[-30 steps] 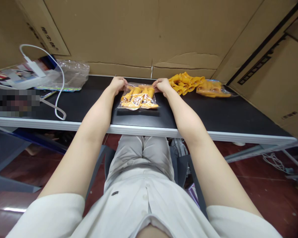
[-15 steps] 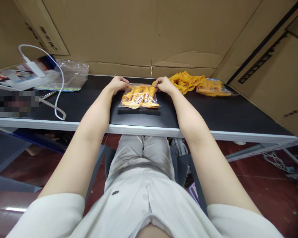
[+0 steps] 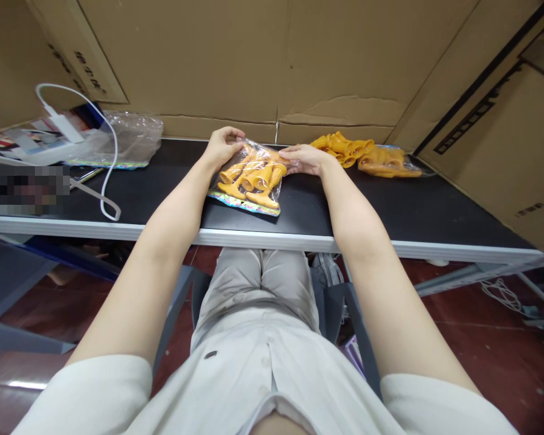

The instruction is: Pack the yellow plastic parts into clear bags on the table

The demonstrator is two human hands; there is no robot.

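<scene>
I see a clear plastic bag [image 3: 250,181] of orange plastic pieces lying near the middle of the black table [image 3: 435,211], tilted, its colourful printed card edge toward six o'clock; the pieces inside are flared at one end and packed side by side, several of them, though I cannot count them surely. My left hand [image 3: 223,145] sits at the bag's eleven o'clock corner, fingers curled over the top edge and gripping the film; my right hand [image 3: 304,159] lies at the bag's two o'clock side, fingers stretched fairly flat along the top edge and touching it; whether its thumb pinches the film I cannot tell.

At three o'clock from the bag, near the right hand, a loose heap of orange pieces [image 3: 342,147] rests on the table unbagged; just beyond it, further toward three o'clock, a second filled bag [image 3: 387,163] lies flat with the same orange contents. At nine o'clock, well apart, a stack of empty clear bags [image 3: 127,139] lies against the cardboard wall [image 3: 236,54], and a white cable [image 3: 111,151] loops across the table in front of it.
</scene>
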